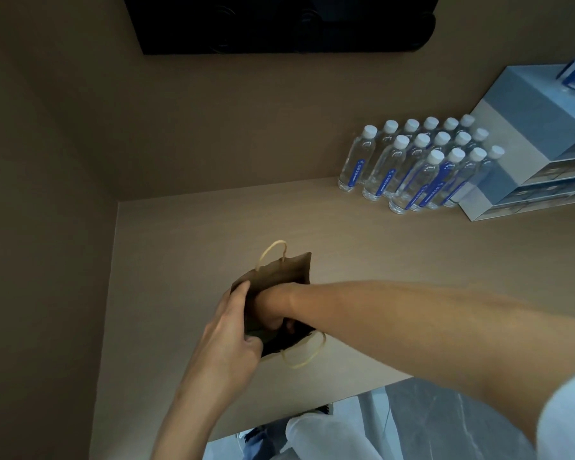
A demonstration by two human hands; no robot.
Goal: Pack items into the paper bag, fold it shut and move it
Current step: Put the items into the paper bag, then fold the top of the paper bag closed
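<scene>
My left hand (228, 340) pinches the paper bag (279, 277) rim open; my right hand (273, 313) reaches inside, grip hidden, so I should steady that rim

The paper bag (279, 277) is held open on the counter (379, 254) by the left hand (233, 333); the right hand (273, 313) is reached inside it, fingers hidden.

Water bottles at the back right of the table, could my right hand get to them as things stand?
Probably not right away. The right hand is sunk inside the paper bag, which the left hand holds open. Once it is pulled out, the bare table between the bag and the water bottles looks clear.
</scene>
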